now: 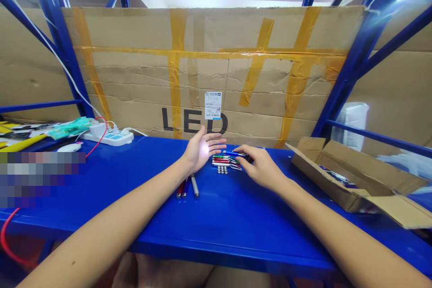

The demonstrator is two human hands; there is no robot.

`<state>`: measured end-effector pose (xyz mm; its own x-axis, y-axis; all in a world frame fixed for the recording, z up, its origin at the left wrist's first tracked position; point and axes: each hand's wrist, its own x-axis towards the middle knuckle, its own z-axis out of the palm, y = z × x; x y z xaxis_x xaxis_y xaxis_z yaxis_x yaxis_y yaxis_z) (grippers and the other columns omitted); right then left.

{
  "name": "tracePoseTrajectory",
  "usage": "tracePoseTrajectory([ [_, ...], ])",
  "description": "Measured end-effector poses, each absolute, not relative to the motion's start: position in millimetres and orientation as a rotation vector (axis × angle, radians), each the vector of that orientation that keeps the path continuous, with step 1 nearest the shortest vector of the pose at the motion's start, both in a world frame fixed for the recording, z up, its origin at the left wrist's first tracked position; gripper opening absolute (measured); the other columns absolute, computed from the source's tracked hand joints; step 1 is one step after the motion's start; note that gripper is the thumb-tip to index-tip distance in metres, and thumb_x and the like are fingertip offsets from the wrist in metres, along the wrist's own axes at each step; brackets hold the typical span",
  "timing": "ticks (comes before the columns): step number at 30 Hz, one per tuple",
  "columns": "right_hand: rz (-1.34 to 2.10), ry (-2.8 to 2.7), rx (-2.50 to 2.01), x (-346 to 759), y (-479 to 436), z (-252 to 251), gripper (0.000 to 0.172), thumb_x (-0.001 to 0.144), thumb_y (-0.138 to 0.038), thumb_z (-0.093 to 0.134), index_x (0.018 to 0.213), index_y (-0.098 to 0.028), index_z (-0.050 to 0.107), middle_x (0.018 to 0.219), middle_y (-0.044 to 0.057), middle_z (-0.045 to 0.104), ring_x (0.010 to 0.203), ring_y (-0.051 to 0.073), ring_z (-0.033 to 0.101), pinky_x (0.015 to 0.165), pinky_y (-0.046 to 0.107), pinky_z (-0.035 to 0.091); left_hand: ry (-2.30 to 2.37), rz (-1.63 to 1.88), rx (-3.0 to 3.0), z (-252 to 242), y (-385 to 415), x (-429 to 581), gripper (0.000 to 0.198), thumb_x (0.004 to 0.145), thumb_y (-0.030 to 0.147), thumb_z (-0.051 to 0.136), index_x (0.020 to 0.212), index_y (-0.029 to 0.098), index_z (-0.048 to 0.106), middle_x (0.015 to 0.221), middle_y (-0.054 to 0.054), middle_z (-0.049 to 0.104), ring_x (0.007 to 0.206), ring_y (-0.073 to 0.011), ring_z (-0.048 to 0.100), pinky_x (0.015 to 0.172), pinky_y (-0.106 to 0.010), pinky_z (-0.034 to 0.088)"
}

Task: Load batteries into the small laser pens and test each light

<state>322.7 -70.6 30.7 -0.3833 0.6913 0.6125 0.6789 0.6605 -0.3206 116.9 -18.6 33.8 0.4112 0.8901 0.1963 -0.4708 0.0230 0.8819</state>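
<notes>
My left hand [201, 148] is raised over the blue table [256, 216], its fingers stretched out and a bright white spot of light on the palm. In my right hand [259, 164] a slim blue penlight [233, 153] is pinched, pointing left toward that palm. Just below it lie several metallic penlights [221, 161], green, red and silver, with key clips at their right ends. A small cluster of silver button cells [222, 170] sits in front of them. Under my left wrist rest a red penlight [180, 190], a dark blue penlight [186, 187] and a silver penlight [195, 186].
At the right stands an open cardboard box [327, 184] with more penlights inside. A white power strip [110, 138] with plugs and a red cable lies at the back left, beside cluttered packaging [67, 128]. A large cardboard sheet [145, 81] and blue rack posts [354, 63] bound the back.
</notes>
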Motion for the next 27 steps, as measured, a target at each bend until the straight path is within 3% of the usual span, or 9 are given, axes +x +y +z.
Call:
tracePoseTrajectory([
  [14,-0.065,-2.157,-1.048,325.7,-65.7,30.5,0.017,0.088,-0.018,0.054,0.1,-0.019,0.066,0.1,0.007,0.073,0.091,0.021,0.067,0.082,0.035,0.049,0.454,1.139,1.081,34.6,-19.8,117.4,0.064,0.093,0.06,0.031,0.106,0.006,0.063,0.109,-0.023,0.068,0.102,-0.0303,0.065,0.087,-0.039,0.049],
  [27,0.011,-2.157,-1.044,323.3,-70.2,33.6,0.018,0.089,-0.021,0.053,0.102,-0.02,0.066,0.092,0.004,0.073,0.07,0.016,0.063,0.068,0.029,0.048,0.47,1.15,1.083,34.0,-18.9,117.4,0.062,0.093,0.06,0.032,0.101,0.007,0.065,0.108,-0.022,0.069,0.097,-0.0285,0.067,0.084,-0.038,0.05],
])
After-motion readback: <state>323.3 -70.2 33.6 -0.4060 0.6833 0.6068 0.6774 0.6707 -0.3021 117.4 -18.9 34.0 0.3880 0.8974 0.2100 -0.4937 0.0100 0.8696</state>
